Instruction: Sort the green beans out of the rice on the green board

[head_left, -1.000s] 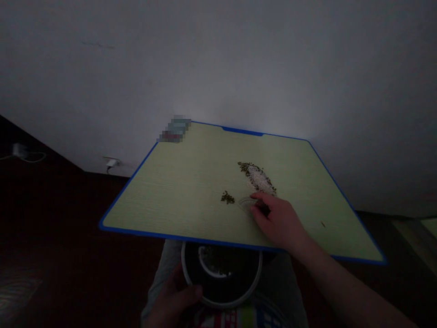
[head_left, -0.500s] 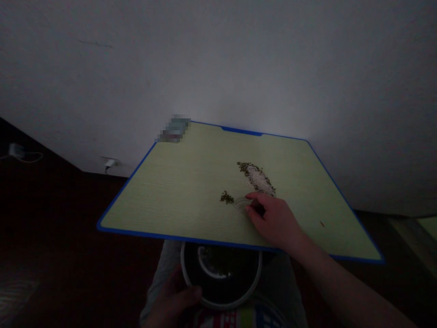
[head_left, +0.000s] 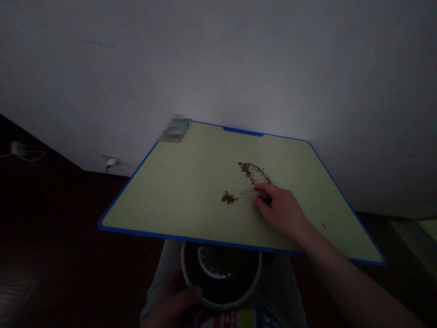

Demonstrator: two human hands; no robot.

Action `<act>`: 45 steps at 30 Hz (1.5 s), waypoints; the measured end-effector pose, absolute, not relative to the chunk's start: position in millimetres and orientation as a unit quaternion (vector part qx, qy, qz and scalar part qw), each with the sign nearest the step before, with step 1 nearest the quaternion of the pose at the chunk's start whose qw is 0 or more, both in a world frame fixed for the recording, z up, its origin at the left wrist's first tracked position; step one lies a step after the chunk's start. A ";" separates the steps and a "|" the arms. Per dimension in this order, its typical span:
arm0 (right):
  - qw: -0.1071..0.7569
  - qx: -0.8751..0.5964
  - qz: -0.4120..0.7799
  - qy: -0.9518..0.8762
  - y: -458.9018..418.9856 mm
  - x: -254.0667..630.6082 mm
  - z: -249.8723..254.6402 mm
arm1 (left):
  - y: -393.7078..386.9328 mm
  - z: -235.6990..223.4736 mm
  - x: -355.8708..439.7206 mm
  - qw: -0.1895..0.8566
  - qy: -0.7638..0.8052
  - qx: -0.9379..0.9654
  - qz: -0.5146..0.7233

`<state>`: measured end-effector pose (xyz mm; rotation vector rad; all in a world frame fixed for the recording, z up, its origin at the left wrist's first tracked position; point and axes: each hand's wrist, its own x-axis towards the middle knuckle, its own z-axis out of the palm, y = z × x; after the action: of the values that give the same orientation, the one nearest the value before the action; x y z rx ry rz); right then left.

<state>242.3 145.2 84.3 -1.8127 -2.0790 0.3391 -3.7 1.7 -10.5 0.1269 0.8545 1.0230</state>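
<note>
A pale green table [head_left: 177, 191] with a blue edge carries a heap of white rice mixed with green beans [head_left: 253, 172] and a small separate cluster of green beans [head_left: 228, 198]. My right hand [head_left: 282, 210] rests on the table beside the heap, fingers closed on a small clear dish or scoop [head_left: 251, 195]. Below the table's near edge, my left hand [head_left: 170, 300] grips the rim of a dark bowl [head_left: 221, 300] held on my lap; a smaller white-rimmed dish with beans [head_left: 213, 264] sits inside it.
A blurred-out object [head_left: 175, 128] lies at the table's far left corner. A white wall stands behind the table. A plug and cable [head_left: 111, 163] sit at the wall's base, another cable [head_left: 20, 151] at far left. The floor is dark.
My right hand with the clear dish has moved up and to the right, against the near end of the rice heap. My left hand and the bowl stay put.
</note>
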 end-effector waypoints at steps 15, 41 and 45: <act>0.191 -0.650 0.097 -0.729 153.6 248.5 84.5 | 3.4 -7.1 -3.0 0.779 0.404 0.063 0.475; 0.175 -0.573 0.165 -0.783 147.1 246.1 88.2 | 2.2 -10.6 -4.3 0.782 0.400 0.056 0.475; 0.175 -0.570 0.187 -0.781 143.5 248.5 89.2 | 1.6 -11.4 -4.3 0.791 0.383 0.055 0.473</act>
<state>248.5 143.5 89.2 -1.6148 -2.2118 0.5302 -4.3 1.6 -11.4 0.1176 0.8253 1.0185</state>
